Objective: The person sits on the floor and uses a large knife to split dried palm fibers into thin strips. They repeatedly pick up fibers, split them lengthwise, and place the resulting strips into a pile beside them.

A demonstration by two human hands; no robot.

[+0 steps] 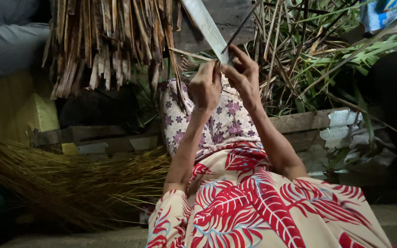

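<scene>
Hands meet at the middle of the head view, both raised in front of the person's lap. Left hand is curled, its fingers drawn together and pinched on the lower end of a long pale leaf strip, which runs up and to the left from the hands toward the top edge of the frame. Right hand sits just beside it, touching or nearly touching the left, with thumb and forefinger closed on the same end of the strip and on a thin dark rib that rises from the fingers up and to the right; the other fingers of this hand are bent loosely. Whether the rib is joined to the strip or already split off I cannot tell. Both forearms come up from sleeves of a cream garment with red leaf print, and under the hands lies a white cloth with purple flowers spread over the knees. Dry brown leaves hang in a bunch at upper left, green fronds lie heaped at upper right, and a thick sheaf of thin tan sticks lies across the ground at lower left, beside weathered wooden planks
</scene>
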